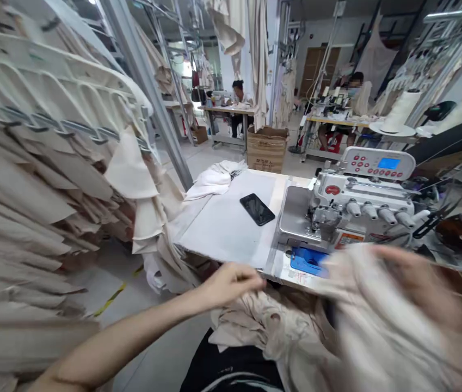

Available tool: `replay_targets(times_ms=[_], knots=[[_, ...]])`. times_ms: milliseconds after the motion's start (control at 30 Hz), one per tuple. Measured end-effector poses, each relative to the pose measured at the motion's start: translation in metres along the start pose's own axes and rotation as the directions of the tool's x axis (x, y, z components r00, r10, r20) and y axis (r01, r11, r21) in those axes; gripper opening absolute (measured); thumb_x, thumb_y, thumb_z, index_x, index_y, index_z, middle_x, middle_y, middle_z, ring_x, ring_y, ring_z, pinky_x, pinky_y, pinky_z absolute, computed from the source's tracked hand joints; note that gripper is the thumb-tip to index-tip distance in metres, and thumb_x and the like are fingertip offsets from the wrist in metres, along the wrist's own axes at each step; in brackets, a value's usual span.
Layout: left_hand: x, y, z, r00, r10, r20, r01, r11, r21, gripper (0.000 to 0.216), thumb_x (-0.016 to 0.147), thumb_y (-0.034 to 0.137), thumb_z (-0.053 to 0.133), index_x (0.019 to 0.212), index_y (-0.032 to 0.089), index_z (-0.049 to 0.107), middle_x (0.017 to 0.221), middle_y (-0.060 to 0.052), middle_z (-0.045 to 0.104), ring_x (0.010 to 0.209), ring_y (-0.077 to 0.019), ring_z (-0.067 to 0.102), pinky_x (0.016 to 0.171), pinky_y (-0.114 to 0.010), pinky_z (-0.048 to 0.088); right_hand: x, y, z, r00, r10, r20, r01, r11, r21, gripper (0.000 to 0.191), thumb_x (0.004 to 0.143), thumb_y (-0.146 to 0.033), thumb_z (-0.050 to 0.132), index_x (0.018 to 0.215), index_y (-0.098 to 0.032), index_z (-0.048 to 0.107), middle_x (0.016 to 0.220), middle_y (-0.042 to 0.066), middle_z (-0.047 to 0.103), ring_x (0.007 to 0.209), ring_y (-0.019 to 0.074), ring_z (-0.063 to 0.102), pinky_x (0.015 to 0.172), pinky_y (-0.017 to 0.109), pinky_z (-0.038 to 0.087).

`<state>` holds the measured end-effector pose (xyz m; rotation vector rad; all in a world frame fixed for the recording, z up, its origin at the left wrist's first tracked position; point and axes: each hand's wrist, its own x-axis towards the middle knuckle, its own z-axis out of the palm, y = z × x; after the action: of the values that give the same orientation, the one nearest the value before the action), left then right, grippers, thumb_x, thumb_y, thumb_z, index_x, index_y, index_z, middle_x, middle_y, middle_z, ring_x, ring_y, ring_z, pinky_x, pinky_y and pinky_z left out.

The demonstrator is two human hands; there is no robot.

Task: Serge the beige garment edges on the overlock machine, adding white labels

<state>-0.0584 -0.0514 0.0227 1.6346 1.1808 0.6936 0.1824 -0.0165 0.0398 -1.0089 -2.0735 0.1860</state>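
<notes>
My left hand (234, 284) is at the table's front edge with its fingers curled closed. Beige fabric (271, 321) lies bunched over my lap just beneath it; whether the fingertips pinch any of it is hidden. On the right, my right hand (426, 288) is smeared by motion and holds a raised piece of beige cloth (369, 294), also blurred. This cloth hangs in front of the overlock sewing machine (361, 196) and partly covers a blue plastic piece (306, 260) at the table's edge.
A black phone (257, 209) lies on the white tabletop (218, 234), with crumpled white cloth (214, 179) behind it. Beige garment pieces (14, 218) hang from a rack at left. Thread cones (402, 111), a cardboard box (266, 149) and two seated people (239, 98) are farther back.
</notes>
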Motion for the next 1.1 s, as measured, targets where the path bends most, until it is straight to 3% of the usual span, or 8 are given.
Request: replay_targets(times_ms=[100, 267, 400, 500, 600, 700, 933, 1100], knots=[[0.036, 0.009, -0.012, 0.989, 0.02, -0.144, -0.044, 0.986, -0.163, 0.066, 0.088, 0.076, 0.052, 0.099, 0.016, 0.078, 0.105, -0.01, 0.075, 0.101, -0.0232, 0.066, 0.092, -0.031, 0.051, 0.003, -0.004, 0.017, 0.979, 0.125, 0.164, -0.176, 0.922, 0.346, 0.039, 0.101, -0.045, 0.059, 0.125, -0.014, 0.059, 0.075, -0.002, 0.072, 0.059, 0.0149, 0.066, 0.049, 0.023, 0.053], [0.068, -0.003, -0.003, 0.999, 0.0, -0.044, -0.015, 0.941, -0.339, 0.087, 0.077, 0.094, 0.042, 0.071, 0.012, 0.071, 0.072, -0.008, 0.065, 0.072, -0.0191, 0.059, 0.068, -0.03, 0.05, 0.009, 0.003, 0.051, 0.874, 0.296, 0.385, -0.485, 0.554, 0.676, 0.035, 0.089, -0.034, 0.07, 0.115, -0.021, 0.049, 0.06, -0.009, 0.056, 0.053, 0.0119, 0.044, 0.054, 0.023, 0.036], [0.082, -0.005, -0.002, 0.98, 0.108, -0.167, -0.149, 0.954, -0.26, 0.062, 0.073, 0.076, 0.072, 0.071, 0.015, 0.073, 0.085, -0.011, 0.073, 0.087, -0.0227, 0.067, 0.085, -0.034, 0.054, 0.006, 0.019, 0.055, 0.82, 0.383, 0.425, -0.572, 0.546, 0.612, 0.028, 0.087, -0.038, 0.071, 0.094, -0.023, 0.049, 0.058, -0.009, 0.049, 0.053, 0.0107, 0.032, 0.051, 0.023, 0.027], [0.085, -0.001, -0.011, 0.961, 0.143, -0.237, -0.186, 0.967, -0.173, 0.045, 0.089, 0.058, 0.066, 0.078, 0.016, 0.075, 0.088, -0.011, 0.078, 0.088, -0.0222, 0.072, 0.098, -0.04, 0.054, 0.006, 0.028, 0.048, 0.822, 0.462, 0.334, -0.57, 0.668, 0.479, 0.023, 0.087, -0.038, 0.063, 0.076, -0.023, 0.051, 0.056, -0.006, 0.042, 0.054, 0.0121, 0.031, 0.05, 0.025, 0.025], [0.083, 0.008, -0.025, 0.938, 0.306, -0.164, -0.295, 0.951, 0.093, 0.031, 0.098, 0.042, 0.058, 0.095, 0.021, 0.08, 0.09, -0.007, 0.081, 0.081, -0.0195, 0.074, 0.109, -0.043, 0.05, 0.009, 0.033, 0.041, 0.785, 0.339, 0.519, -0.59, 0.664, 0.46, 0.031, 0.084, -0.03, 0.06, 0.057, -0.021, 0.048, 0.053, -0.004, 0.037, 0.053, 0.012, 0.031, 0.048, 0.026, 0.024], [0.087, 0.021, -0.036, 0.925, 0.379, 0.03, -0.377, 0.906, 0.191, 0.027, 0.097, 0.037, 0.058, 0.099, 0.024, 0.082, 0.094, -0.007, 0.082, 0.077, -0.0189, 0.075, 0.09, -0.034, 0.059, 0.016, 0.038, 0.043, 0.687, 0.104, 0.719, -0.638, 0.56, 0.529, 0.029, 0.078, -0.025, 0.061, 0.052, -0.02, 0.048, 0.053, -0.005, 0.036, 0.052, 0.0112, 0.032, 0.045, 0.025, 0.024], [0.104, 0.03, -0.054, 0.989, -0.06, -0.137, 0.062, 0.998, 0.014, 0.032, 0.071, 0.045, 0.086, 0.069, 0.014, 0.078, 0.061, -0.004, 0.069, 0.057, -0.0143, 0.058, 0.049, -0.023, 0.042, 0.023, 0.051, 0.066, 0.792, 0.313, 0.524, -0.607, 0.49, 0.625, 0.021, 0.08, -0.031, 0.065, 0.063, -0.02, 0.06, 0.057, -0.004, 0.049, 0.055, 0.0124, 0.043, 0.054, 0.025, 0.037], [0.105, 0.027, -0.051, 0.969, 0.066, -0.238, -0.064, 0.998, 0.013, 0.032, 0.085, 0.045, 0.073, 0.074, 0.015, 0.072, 0.075, -0.005, 0.071, 0.074, -0.0169, 0.065, 0.07, -0.026, 0.053, 0.013, 0.05, 0.078, 0.816, 0.382, 0.434, -0.569, 0.396, 0.721, 0.029, 0.076, -0.033, 0.076, 0.096, -0.022, 0.058, 0.074, -0.001, 0.066, 0.059, 0.0134, 0.057, 0.055, 0.024, 0.048]])
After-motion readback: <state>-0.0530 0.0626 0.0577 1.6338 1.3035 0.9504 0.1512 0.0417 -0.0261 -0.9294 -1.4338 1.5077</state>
